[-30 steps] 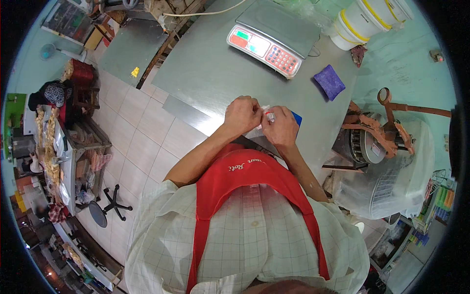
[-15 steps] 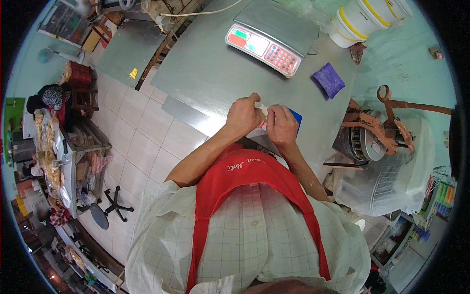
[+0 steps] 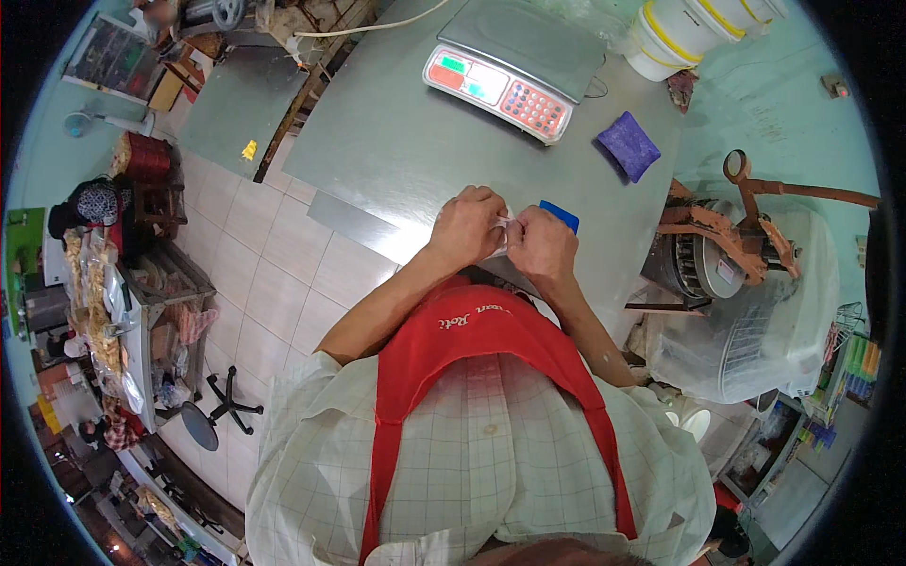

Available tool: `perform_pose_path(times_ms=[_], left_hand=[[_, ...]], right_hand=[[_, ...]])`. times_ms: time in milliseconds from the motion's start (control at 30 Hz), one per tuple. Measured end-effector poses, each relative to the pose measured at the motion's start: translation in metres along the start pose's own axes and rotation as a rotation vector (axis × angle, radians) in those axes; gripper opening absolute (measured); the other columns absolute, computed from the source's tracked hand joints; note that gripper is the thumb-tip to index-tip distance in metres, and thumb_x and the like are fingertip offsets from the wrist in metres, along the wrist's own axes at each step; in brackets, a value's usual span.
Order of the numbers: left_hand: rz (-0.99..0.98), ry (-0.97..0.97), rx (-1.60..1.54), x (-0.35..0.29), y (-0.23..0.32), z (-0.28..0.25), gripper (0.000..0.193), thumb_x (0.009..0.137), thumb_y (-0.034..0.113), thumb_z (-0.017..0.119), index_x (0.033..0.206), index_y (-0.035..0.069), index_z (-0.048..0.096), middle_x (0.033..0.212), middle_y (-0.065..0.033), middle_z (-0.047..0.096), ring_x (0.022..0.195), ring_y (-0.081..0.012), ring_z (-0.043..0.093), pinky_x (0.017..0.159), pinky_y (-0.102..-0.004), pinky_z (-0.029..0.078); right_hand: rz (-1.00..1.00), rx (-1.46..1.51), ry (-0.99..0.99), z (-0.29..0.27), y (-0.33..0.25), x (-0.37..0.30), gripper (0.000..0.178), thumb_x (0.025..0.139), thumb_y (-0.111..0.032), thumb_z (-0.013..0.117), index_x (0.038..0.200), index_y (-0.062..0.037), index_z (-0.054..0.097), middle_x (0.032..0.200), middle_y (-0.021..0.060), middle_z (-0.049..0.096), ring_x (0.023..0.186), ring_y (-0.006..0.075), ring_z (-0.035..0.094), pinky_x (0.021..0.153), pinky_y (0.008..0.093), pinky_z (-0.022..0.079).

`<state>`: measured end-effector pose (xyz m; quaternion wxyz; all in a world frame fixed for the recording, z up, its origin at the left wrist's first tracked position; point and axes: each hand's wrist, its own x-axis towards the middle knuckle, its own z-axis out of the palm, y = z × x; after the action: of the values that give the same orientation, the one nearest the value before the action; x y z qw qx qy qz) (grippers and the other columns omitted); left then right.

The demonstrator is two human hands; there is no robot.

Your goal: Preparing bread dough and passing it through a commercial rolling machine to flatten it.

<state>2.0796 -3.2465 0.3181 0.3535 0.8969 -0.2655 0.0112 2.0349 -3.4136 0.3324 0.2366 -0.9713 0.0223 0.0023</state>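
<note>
Close together over the near edge of the metal table, my left hand and my right hand pinch a small white packet between them. Only a crumpled bit of it shows; my fingers cover the rest, so its contents cannot be made out. A flat blue thing lies on the table just beyond my right hand, partly hidden by it. Farther right rests a purple, pillow-shaped pouch. Beyond my hands stands a digital scale with a lit display and a keypad.
White buckets with yellow bands stand at the far right. To the right is a rusty-brown machine beside a plastic-covered white object. A wheeled stool and loaded shelves are at left, where another person shows.
Both hands' fingers have curled in tighter around the white packet, and less of it shows. My right hand has turned slightly. The whole view has shifted a little.
</note>
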Motion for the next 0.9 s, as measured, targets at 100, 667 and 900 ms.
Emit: perform_pose_path(times_ms=[100, 667, 900], left_hand=[[-0.028, 0.004, -0.024, 0.0, 0.0, 0.007, 0.011, 0.082, 0.008, 0.069, 0.092, 0.003, 0.067, 0.092, -0.0168, 0.069, 0.09, -0.0397, 0.067, 0.078, -0.0492, 0.055], [-0.168, 0.169, -0.116, 0.005, 0.007, -0.002, 0.035, 0.085, 0.0, 0.066, 0.119, 0.002, 0.06, 0.101, -0.0219, 0.069, 0.103, -0.045, 0.066, 0.085, -0.0516, 0.055], [0.071, -0.084, -0.173, 0.017, -0.015, 0.01, 0.02, 0.083, 0.005, 0.068, 0.103, 0.002, 0.066, 0.096, -0.0195, 0.07, 0.097, -0.0403, 0.067, 0.082, -0.0508, 0.055]], right_hand=[[-0.033, -0.011, 0.051, 0.007, 0.001, -0.001, 0.02, 0.091, -0.023, 0.064, 0.091, -0.0026, 0.066, 0.087, 0.0203, 0.071, 0.079, 0.0421, 0.071, 0.069, 0.0534, 0.056], [0.044, -0.032, 0.174, -0.007, -0.014, -0.003, 0.022, 0.089, -0.022, 0.069, 0.099, -0.0033, 0.065, 0.093, 0.0189, 0.072, 0.083, 0.0417, 0.071, 0.073, 0.0511, 0.056], [0.046, -0.04, -0.005, 0.001, 0.003, -0.002, 0.022, 0.09, -0.023, 0.066, 0.088, -0.0008, 0.066, 0.085, 0.0229, 0.07, 0.078, 0.0421, 0.071, 0.066, 0.0543, 0.056]])
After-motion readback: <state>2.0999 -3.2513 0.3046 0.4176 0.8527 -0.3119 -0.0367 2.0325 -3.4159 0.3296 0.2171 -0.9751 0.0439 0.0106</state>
